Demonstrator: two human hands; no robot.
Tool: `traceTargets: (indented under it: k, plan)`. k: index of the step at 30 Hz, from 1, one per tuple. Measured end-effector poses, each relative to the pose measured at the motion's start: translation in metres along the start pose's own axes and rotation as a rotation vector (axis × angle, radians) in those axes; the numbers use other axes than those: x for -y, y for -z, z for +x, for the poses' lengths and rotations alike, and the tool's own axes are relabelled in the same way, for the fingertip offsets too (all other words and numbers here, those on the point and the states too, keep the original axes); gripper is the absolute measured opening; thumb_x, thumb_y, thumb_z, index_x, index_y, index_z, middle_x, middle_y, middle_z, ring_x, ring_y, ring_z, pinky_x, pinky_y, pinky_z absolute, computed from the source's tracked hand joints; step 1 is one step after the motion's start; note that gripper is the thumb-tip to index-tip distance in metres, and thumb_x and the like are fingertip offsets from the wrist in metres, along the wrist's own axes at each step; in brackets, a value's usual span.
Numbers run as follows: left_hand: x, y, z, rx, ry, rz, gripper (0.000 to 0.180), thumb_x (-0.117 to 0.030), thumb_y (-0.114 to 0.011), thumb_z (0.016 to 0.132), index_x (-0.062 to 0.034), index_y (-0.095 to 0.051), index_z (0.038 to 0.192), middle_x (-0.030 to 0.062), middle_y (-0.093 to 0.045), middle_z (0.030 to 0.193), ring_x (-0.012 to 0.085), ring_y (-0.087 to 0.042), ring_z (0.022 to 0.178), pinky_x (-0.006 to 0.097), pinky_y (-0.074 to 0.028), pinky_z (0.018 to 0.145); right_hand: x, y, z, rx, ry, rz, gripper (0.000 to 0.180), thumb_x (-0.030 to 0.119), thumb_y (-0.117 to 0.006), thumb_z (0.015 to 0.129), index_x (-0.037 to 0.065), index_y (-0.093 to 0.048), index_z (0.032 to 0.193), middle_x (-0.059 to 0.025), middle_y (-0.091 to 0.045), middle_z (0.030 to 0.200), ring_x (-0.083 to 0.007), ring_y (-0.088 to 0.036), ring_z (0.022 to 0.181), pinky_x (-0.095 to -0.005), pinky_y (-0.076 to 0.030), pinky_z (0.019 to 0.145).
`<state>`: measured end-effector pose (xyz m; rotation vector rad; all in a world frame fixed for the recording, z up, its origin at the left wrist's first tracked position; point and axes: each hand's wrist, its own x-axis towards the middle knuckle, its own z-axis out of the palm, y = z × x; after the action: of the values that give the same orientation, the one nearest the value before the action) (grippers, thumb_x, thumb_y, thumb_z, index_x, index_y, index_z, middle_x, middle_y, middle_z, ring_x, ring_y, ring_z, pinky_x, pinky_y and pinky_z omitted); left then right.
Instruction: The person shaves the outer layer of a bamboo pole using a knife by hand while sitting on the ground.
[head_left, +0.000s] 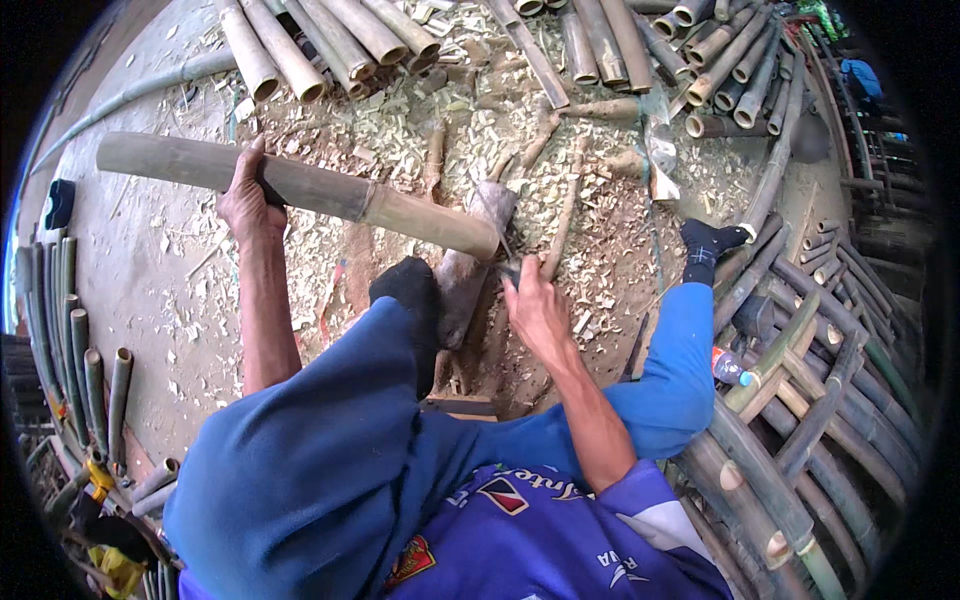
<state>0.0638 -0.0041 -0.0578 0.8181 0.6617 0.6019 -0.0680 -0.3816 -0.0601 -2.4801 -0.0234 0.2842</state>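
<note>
My left hand [250, 195] is wrapped round a thick bamboo pole [420, 218], which slants across from the far left. The pole's right end rests on a worn wooden block [462, 290], its cut end toward my right hand. Closed fingers of my right hand [537, 310] hold a small hand tool [510, 270] with a dark handle, close beside that cut end. Only a sliver of its narrow metal part shows, so its exact kind cannot be made out. My dark-socked foot [408, 285] lies against the block's left side.
Pale wood chips [610, 225] cover the ground around the block. Cut bamboo poles [290, 65] lie at the far side, with more stacked poles [740, 75] at far right. A bamboo frame [800, 400] and a plastic bottle [731, 367] are to my right. Upright poles [80, 350] stand left.
</note>
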Motion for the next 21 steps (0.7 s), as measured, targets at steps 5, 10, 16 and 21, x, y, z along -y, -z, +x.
traceTargets:
  k: [5, 10, 16, 21]
  plan:
    - [0.001, 0.015, 0.012, 0.147, 0.019, -0.036, 0.022, -0.001, -0.079, 0.080, 0.0036, -0.065, 0.096, 0.0134, -0.069, 0.084, 0.0229, -0.069, 0.073, 0.037, -0.060, 0.069, 0.028, 0.027, 0.002, 0.113, -0.065, 0.020, 0.034, 0.031, -0.059, 0.099, 0.002, -0.045, 0.108, -0.0271, -0.066, 0.075, -0.0504, -0.066, 0.073, -0.0570, -0.052, 0.061]
    - [0.000, 0.002, 0.002, 0.256, 0.041, 0.013, 0.031, -0.012, -0.081, 0.081, 0.0044, -0.065, 0.102, 0.0130, -0.069, 0.090, 0.0220, -0.068, 0.082, 0.038, -0.058, 0.079, 0.020, 0.017, -0.013, -0.296, 0.274, 0.196, 0.028, 0.022, -0.064, 0.096, 0.003, -0.048, 0.108, -0.0213, -0.067, 0.074, -0.0342, -0.072, 0.072, -0.0419, -0.057, 0.057]
    - [-0.010, 0.005, 0.006, -0.002, 0.113, -0.108, 0.037, -0.016, -0.087, 0.078, 0.0002, -0.065, 0.103, 0.0076, -0.065, 0.093, 0.0186, -0.065, 0.085, 0.039, -0.058, 0.077, 0.007, 0.010, -0.001, 0.105, -0.079, -0.039, 0.030, 0.027, -0.059, 0.099, 0.003, -0.044, 0.108, -0.0261, -0.067, 0.074, -0.0486, -0.067, 0.071, -0.0531, -0.053, 0.057]
    - [-0.005, -0.006, 0.007, 0.006, -0.095, 0.053, 0.027, -0.001, -0.085, 0.076, -0.0005, -0.065, 0.093, 0.0069, -0.067, 0.081, 0.0188, -0.065, 0.065, 0.033, -0.057, 0.062, 0.056, 0.040, -0.005, -0.241, 0.272, 0.126, 0.029, 0.024, -0.064, 0.097, 0.005, -0.045, 0.108, -0.0243, -0.067, 0.081, -0.0427, -0.067, 0.066, -0.0490, -0.051, 0.053]
